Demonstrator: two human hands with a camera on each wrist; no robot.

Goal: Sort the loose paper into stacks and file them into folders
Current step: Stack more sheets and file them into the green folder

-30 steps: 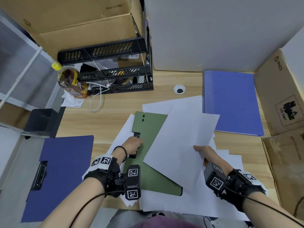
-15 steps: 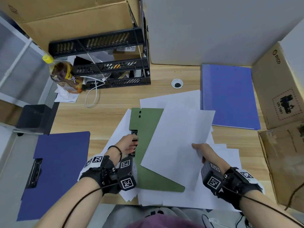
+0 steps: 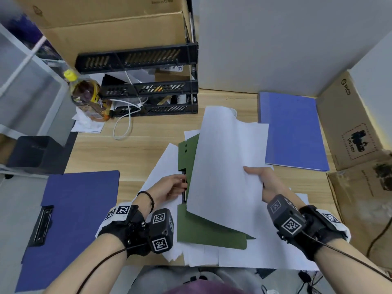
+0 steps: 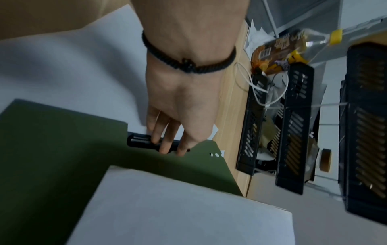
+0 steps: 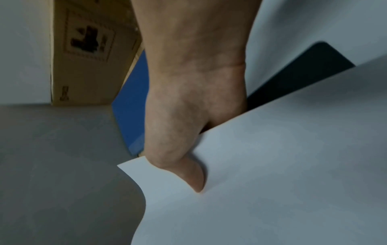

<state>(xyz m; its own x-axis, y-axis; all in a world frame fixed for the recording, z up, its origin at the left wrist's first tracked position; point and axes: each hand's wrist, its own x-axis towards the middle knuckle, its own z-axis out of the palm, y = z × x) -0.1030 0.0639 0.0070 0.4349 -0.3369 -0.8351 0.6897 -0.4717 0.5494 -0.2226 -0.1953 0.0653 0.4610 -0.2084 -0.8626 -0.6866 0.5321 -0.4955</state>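
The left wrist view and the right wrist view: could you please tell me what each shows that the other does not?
Only the left wrist view shows the left hand with fingers curled on the black clip of the green folder, plus the black trays and bottle. Only the right wrist view shows the right hand pinching the sheet's edge, the blue folder and a cardboard box. Both show the white sheet.

Left hand (image 3: 169, 188): bare; thin black braided cord bracelet (image 4: 189, 66) at wrist. Right hand (image 3: 266, 182): bare. Both forearms: black strap harness behind the wrist, white band printed with square black-and-white markers, dark camera block bearing same markers, thin black cable trailing back along arm.
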